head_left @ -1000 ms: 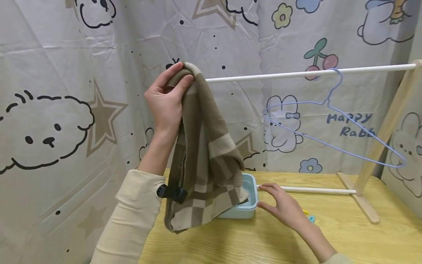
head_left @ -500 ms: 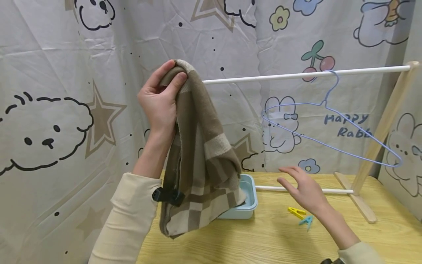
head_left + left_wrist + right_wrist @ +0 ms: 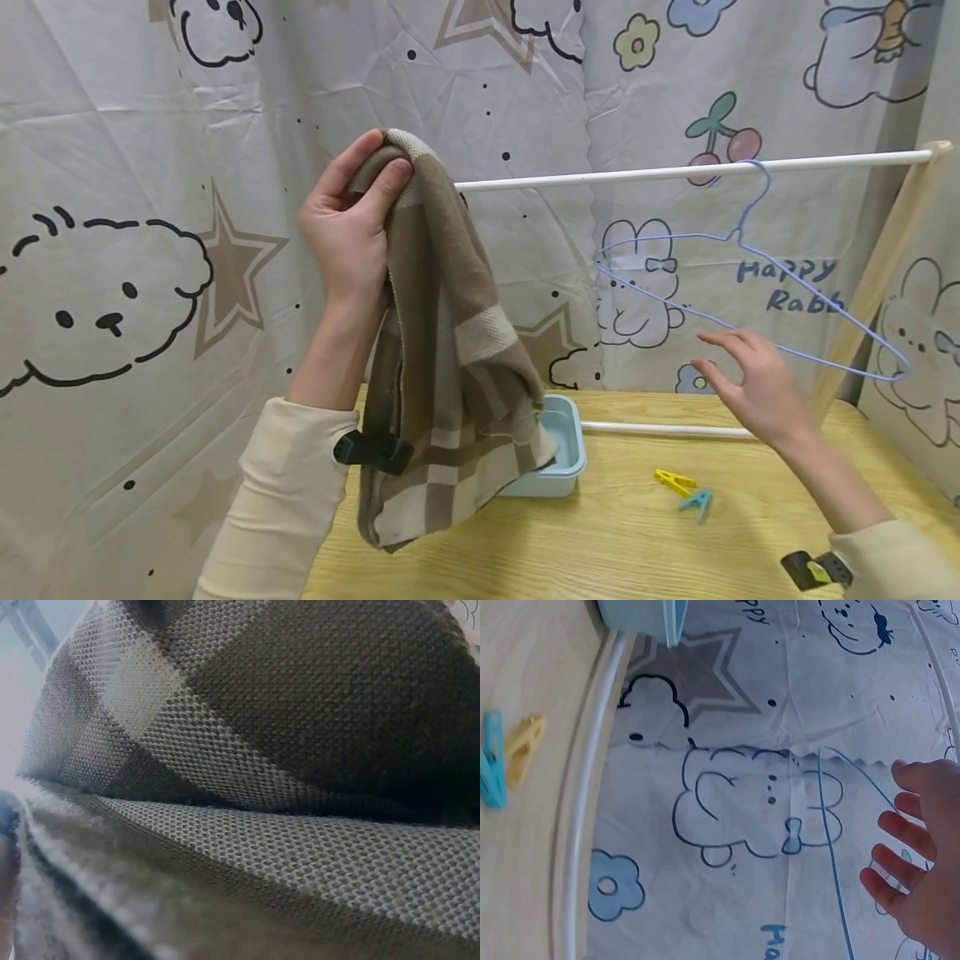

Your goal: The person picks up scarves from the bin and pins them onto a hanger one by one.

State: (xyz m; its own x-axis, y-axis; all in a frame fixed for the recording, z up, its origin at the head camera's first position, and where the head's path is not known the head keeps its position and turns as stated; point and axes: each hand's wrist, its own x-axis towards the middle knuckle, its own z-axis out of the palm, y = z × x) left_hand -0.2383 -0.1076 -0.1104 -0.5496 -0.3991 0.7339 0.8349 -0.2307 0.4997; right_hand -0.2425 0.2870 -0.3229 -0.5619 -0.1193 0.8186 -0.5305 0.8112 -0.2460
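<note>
My left hand (image 3: pixel 348 221) pinches a brown and cream checked cloth (image 3: pixel 442 333) by its folded top edge, between thumb and fingers. The cloth hangs down in folds, its lower corner in front of a light blue basin (image 3: pixel 573 458); it fills most of the left wrist view. To the right, my right hand (image 3: pixel 765 387) is in the air with fingers spread and slightly bent, holding nothing. Just above it a blue wire hanger (image 3: pixel 795 262) hangs from a white rail (image 3: pixel 600 177). The right wrist view shows the hanger's wire (image 3: pixel 826 817) near the fingertips (image 3: pixel 885 817).
A yellow clothespin (image 3: pixel 675 482) and a turquoise clothespin (image 3: pixel 697 502) lie on the wooden table (image 3: pixel 600 550). The rack's wooden post (image 3: pixel 873 300) stands at the right, with a lower white bar (image 3: pixel 660 429) near the tabletop. A patterned curtain (image 3: pixel 315 75) closes off the back.
My right hand has moved from beside the basin to the right and up, toward the hanger, uncovering the clothespins. My left hand has shifted slightly left with the cloth.
</note>
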